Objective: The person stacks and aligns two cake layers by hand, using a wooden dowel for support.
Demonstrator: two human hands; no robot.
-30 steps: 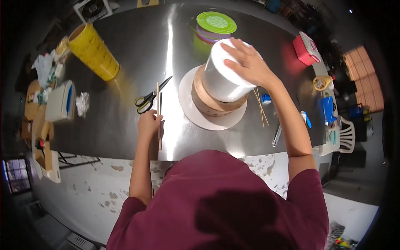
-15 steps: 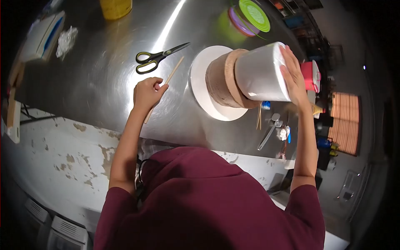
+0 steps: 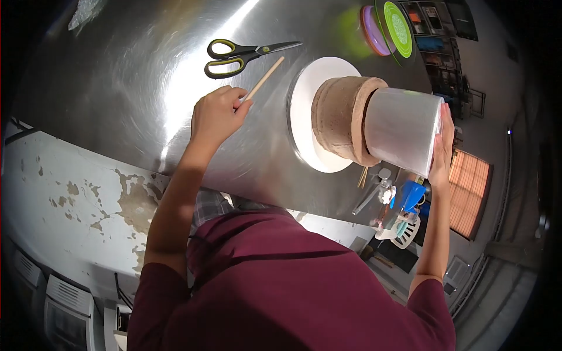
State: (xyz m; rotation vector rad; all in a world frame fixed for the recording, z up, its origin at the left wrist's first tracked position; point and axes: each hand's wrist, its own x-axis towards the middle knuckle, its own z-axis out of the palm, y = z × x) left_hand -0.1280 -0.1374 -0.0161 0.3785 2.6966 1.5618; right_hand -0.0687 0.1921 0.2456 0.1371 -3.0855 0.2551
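Observation:
A short brown frosted cake (image 3: 342,117) stands on a round white cake board (image 3: 304,114). On top of it is a whitish cylinder (image 3: 404,128) that looks wrapped in shiny clear plastic. My right hand (image 3: 442,146) lies flat against the cylinder's top, fingers stretched out. My left hand (image 3: 218,116) is closed around a thin wooden stick (image 3: 266,77), whose upper part sticks out past the fingers; its lower end is hidden. Black and yellow-green scissors (image 3: 249,57) rest on the steel table just beyond that hand.
Beyond the cake board are a green lid (image 3: 398,29) and a purple one (image 3: 376,30). Thin skewers (image 3: 363,176) and a grey-handled tool (image 3: 367,199) lie near the table edge (image 3: 328,212). Crumpled clear plastic (image 3: 88,10) sits at the far left.
My view has turned and shifted, so the table things appear displaced. My left hand is still on the stick, now nearer the scissors' handles. My right hand remains on the cylinder's top.

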